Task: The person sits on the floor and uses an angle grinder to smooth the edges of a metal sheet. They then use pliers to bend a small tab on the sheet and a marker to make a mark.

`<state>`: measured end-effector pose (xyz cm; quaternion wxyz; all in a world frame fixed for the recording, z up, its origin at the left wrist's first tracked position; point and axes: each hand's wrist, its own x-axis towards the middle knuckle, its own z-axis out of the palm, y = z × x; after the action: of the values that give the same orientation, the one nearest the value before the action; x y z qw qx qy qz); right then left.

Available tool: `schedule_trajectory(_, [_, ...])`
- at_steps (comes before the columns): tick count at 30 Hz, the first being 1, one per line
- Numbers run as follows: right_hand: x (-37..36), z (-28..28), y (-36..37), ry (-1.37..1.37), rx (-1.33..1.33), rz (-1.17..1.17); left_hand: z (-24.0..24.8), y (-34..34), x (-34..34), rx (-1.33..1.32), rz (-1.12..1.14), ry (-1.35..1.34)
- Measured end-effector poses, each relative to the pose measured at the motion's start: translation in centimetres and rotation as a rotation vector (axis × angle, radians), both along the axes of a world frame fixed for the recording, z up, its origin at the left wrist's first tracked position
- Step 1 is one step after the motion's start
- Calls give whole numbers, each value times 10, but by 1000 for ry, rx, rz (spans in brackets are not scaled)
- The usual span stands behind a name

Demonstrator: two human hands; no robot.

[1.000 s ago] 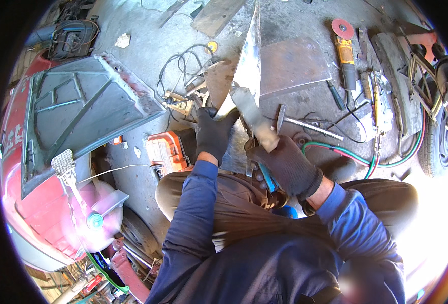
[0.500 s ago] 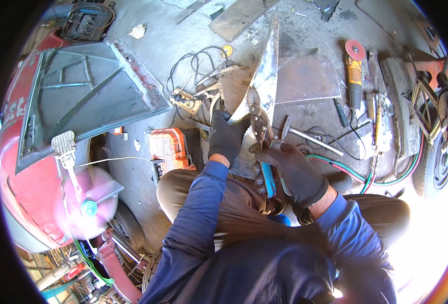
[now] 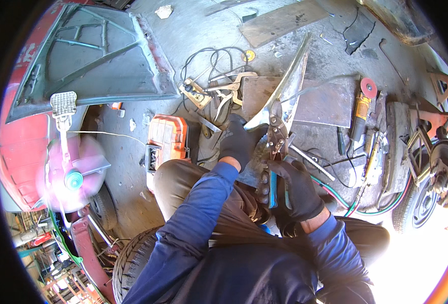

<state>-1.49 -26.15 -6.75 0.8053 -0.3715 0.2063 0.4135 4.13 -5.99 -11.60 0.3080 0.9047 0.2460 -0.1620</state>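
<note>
My right hand (image 3: pixel 299 190), in a dark glove, is closed round the blue handles of a pair of tin snips (image 3: pixel 277 137). Their jaws point away from me and meet the edge of a long, bent piece of sheet metal (image 3: pixel 290 83). The metal narrows to a tip at its far end. My left hand (image 3: pixel 235 141), also gloved, grips the near left end of this piece. How deep the blades sit in the metal cannot be made out. Both hands are above my bent legs, just over the floor.
Beyond my hands lie a flat steel sheet (image 3: pixel 330 104), locking pliers (image 3: pixel 232 95) and a black cable. An angle grinder (image 3: pixel 361 111) and hoses lie to the right. On the left are an orange toolbox (image 3: pixel 168 139), a spinning fan (image 3: pixel 74 178) and a large grey panel (image 3: pixel 97 66).
The whole view has shifted and turned a little. The sheet metal and snips now lean further right, and both hands keep their hold.
</note>
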Motion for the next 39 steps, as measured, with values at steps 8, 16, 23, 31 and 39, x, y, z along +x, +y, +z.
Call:
schedule_trajectory(8, [10, 13, 0, 142, -46, 6, 2, 2, -1, -45, 4, 13])
schedule_trajectory(16, [13, 7, -1, 50, -43, 45, 0, 2, -3, -28, -11, 9])
schedule_trajectory(23, [18, 4, -9, 109, -177, 92, -4, 2, -5, -31, 3, 13])
schedule_trajectory(31, [-19, 5, -8, -546, -268, 277, -26, 8, -6, -58, -11, -17])
schedule_trajectory(39, [-24, 64, -51, -313, -169, -188, 2, 4, -13, -476, 90, -74])
